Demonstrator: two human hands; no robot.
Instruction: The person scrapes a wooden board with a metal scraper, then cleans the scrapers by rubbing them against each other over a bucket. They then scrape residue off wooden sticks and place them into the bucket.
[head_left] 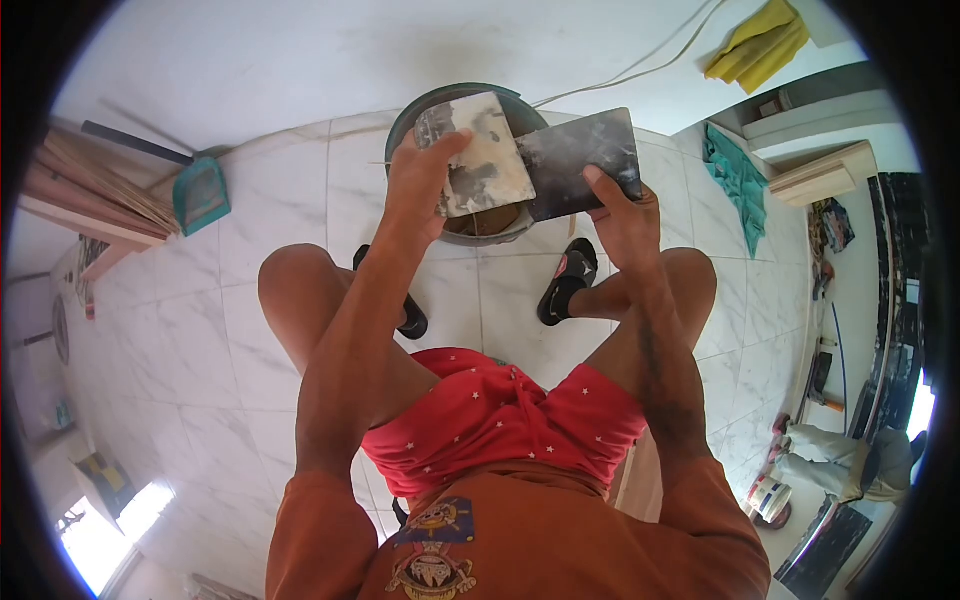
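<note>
Over a round bucket (515, 233), I hold two flat, roughly square plates, one in each hand. My left hand (420, 185) grips a plate smeared with off-white paste (490, 150), its thumb lying across the face and its fingers underneath. A dark plate with a whitish dusty film (575, 160) is pinched at its lower right corner by my right hand (628, 220), thumb on top. The inner edges of the plates overlap in this view. Between my feet and the wall stands the bucket, with brownish contents partly hidden by the plates.
A green dustpan (203, 197) and stacked wood strips (100, 190) lie to the left. On the right are a yellow cloth (762, 45), a teal cloth (735, 180) and wooden boards (825, 176). Another person (845, 462) is at the lower right beside a white pail (768, 495).
</note>
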